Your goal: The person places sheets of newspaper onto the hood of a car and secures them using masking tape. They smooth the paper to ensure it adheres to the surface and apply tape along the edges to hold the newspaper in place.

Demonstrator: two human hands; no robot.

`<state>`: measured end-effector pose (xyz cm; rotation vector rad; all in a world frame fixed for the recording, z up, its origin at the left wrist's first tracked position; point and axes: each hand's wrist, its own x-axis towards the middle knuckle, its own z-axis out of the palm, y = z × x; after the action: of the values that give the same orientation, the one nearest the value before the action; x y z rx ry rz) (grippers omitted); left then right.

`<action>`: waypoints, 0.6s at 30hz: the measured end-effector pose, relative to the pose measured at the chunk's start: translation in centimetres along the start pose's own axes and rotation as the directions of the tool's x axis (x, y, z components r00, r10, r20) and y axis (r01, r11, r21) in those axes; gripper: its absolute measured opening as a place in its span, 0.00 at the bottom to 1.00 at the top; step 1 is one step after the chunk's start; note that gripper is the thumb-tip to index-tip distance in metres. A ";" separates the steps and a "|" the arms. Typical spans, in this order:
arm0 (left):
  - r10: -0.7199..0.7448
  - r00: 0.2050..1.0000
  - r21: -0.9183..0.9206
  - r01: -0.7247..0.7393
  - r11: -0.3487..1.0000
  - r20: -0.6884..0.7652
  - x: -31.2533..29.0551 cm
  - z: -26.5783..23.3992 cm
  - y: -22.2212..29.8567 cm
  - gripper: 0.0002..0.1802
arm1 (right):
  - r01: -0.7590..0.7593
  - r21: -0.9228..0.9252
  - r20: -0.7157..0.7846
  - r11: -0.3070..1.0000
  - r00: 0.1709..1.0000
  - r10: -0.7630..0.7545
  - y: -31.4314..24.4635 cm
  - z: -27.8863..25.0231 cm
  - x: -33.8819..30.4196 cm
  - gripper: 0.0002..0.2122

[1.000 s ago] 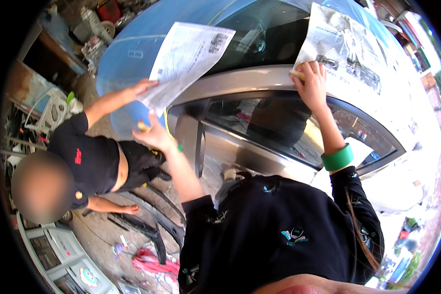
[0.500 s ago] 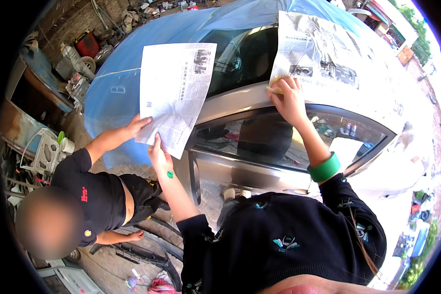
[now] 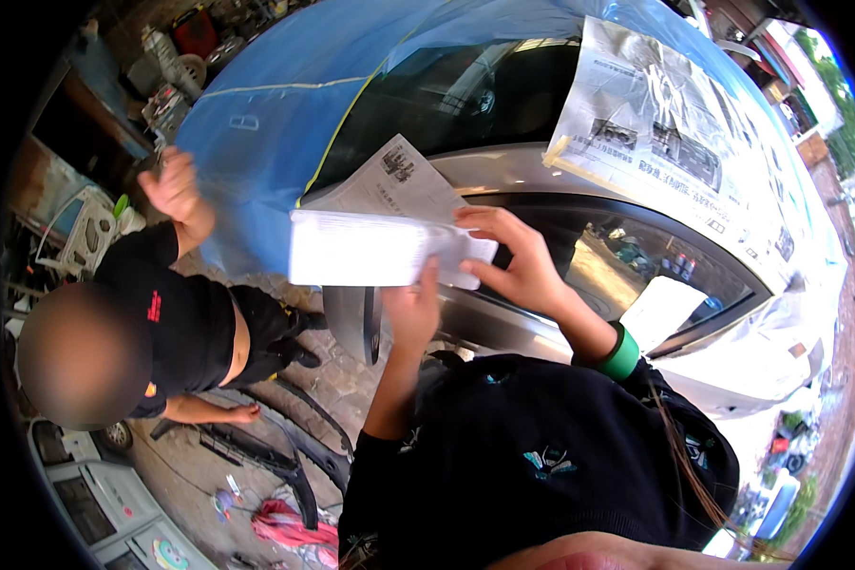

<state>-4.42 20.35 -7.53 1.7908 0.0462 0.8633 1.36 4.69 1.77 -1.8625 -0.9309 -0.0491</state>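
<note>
A folded sheet of newspaper [image 3: 370, 237] is held in front of the silver car door [image 3: 503, 313], below its window. My left hand [image 3: 414, 313] grips the sheet's lower edge from beneath. My right hand [image 3: 513, 261], with a green wristband, pinches the sheet's right end. A second newspaper sheet [image 3: 665, 123] is taped over the car above the window [image 3: 636, 266].
A person in a black shirt [image 3: 176, 323] crouches at the left with one hand [image 3: 173, 185] raised against the blue plastic cover [image 3: 285, 114] on the car. Black car parts [image 3: 256, 451] and a red rag [image 3: 290, 527] lie on the paved ground. Shelves with clutter stand far left.
My right hand left the taped newspaper and came down to the loose sheet. That sheet, earlier spread flat on the car, is now folded between both my hands. The other person's hand let go of it.
</note>
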 end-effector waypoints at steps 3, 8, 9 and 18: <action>0.074 0.977 -0.094 -0.056 0.994 0.200 -0.2 -0.3 3.1 0.13 | 0.094 -0.081 0.043 0.992 0.995 -0.091 -0.5 0.9 -0.8 0.26; 0.034 0.928 -0.182 0.037 0.983 0.372 -0.2 -0.9 3.9 0.19 | -0.025 0.084 -0.003 0.996 1.000 0.025 -0.1 0.3 -2.5 0.24; -0.002 0.924 -0.184 0.078 0.980 0.382 -0.2 -1.1 4.5 0.20 | -0.037 0.117 -0.013 0.992 0.999 0.039 -0.2 0.4 -3.0 0.24; -0.023 0.926 -0.388 0.181 0.904 0.378 0.0 0.4 5.3 0.22 | -0.106 0.419 -0.069 0.902 0.987 0.148 0.2 0.6 -4.2 0.24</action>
<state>-6.11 17.92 -3.16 1.4967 -0.2657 0.4085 -1.66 2.70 -0.41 -1.5040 -0.6846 0.1268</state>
